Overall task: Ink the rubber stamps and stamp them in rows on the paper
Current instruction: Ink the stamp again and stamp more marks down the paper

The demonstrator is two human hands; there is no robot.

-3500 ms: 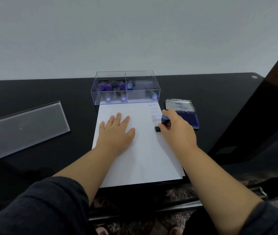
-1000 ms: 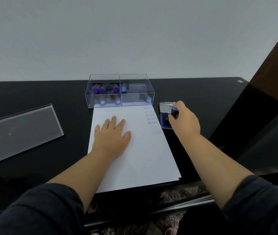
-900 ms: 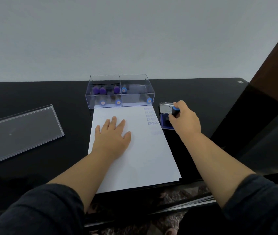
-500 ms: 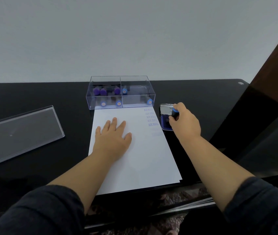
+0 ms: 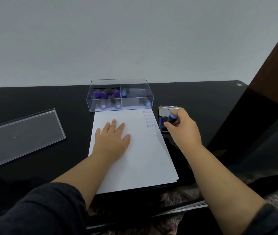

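Right hand (image 5: 184,131) fingers (image 5: 168,124) grip the stamp (image 5: 170,118), tilted, base down on the ink pad (image 5: 162,122).

Count: one white paper sheet (image 5: 135,158) carrying five blue "AIR MAIL" imprints (image 5: 150,119). One clear two-compartment plastic box (image 5: 120,95) holding three purple-capped stamps (image 5: 103,94) and four blue-capped stamps (image 5: 118,105). One blue-ringed black stamp (image 5: 170,118) in hand. One blue ink pad (image 5: 163,122). One clear plastic lid (image 5: 19,138).
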